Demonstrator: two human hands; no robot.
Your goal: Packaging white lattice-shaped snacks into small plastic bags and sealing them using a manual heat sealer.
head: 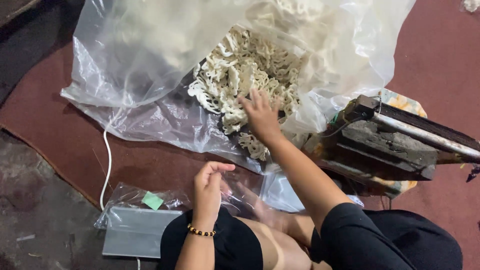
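Leftmost, against the big bag point(150, 60) as landmark: a white cord point(107, 160) runs down the red mat point(440, 65) from under the bag's lower left corner. Below the bag, near the bottom edge, lies a stack of small clear bags point(135, 232) with a green slip point(152, 200) on top.

Next, below the bag's mouth: left hand point(210, 187), beaded bracelet point(201, 231) at the wrist, fingers curled and thumb pinched on the edge of a small clear bag point(245, 192) that is held open over the lap. The grip is nearly closed on the thin plastic.

At the bag's mouth: a heap of pale lattice crackers point(245, 70) spills from inside the big bag onto its lower sheet. Right hand point(261, 116) lies on the heap, fingers spread and bent over the crackers; whether any are actually gripped cannot be told from above.

Right of the bag, touching its side: a dark, worn sealer point(395, 145) with a metal bar point(425, 136), resting on a patterned cloth point(402, 102).
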